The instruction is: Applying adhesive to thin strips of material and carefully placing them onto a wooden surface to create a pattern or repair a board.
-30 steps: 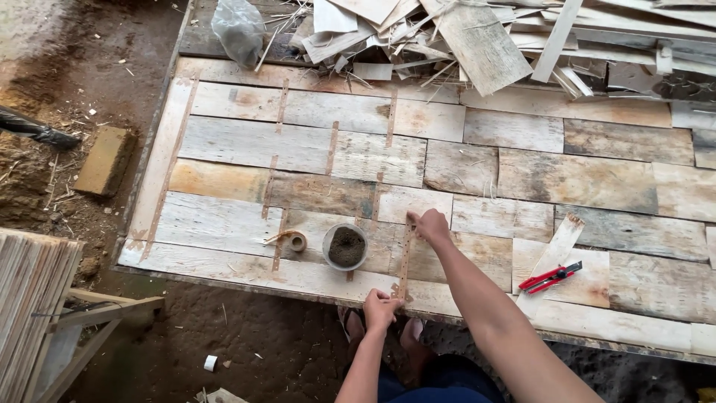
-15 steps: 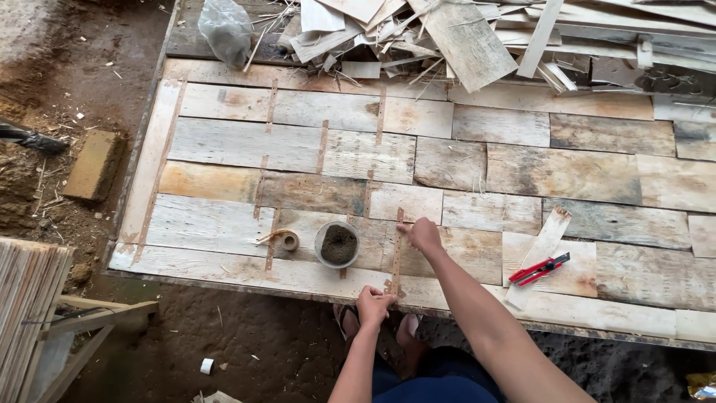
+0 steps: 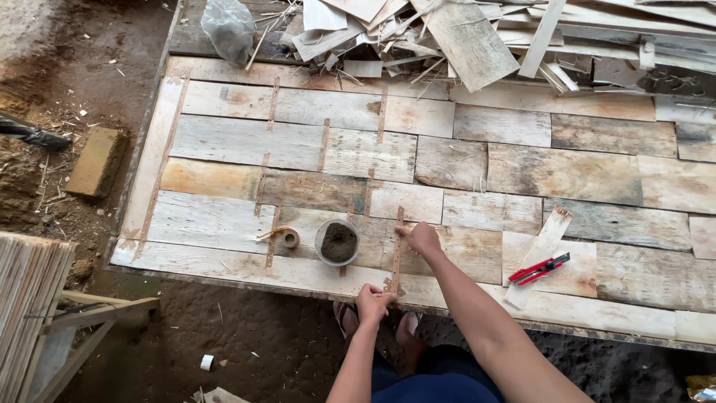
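Observation:
A wide panel (image 3: pixel 477 157) of pale wooden veneer pieces lies flat before me, its seams covered by brown tape strips. My right hand (image 3: pixel 421 237) presses the upper part of a vertical tape strip (image 3: pixel 397 250) onto a seam. My left hand (image 3: pixel 373 301) pinches the lower end of the same strip at the panel's near edge. A small round cup (image 3: pixel 338 241) of dark material stands just left of the strip. A brown tape roll (image 3: pixel 287 237) lies left of the cup.
A red utility knife (image 3: pixel 538 269) rests on a loose veneer slat (image 3: pixel 541 250) to the right. Scrap veneer (image 3: pixel 485 33) is piled along the far edge beside a plastic bag (image 3: pixel 227 28). A brick (image 3: pixel 95 160) lies on dirt at left. Stacked veneer sheets (image 3: pixel 26 298) stand at lower left.
The view has shifted slightly. Both hands stay on the tape strip, the right hand pressing a little lower along it.

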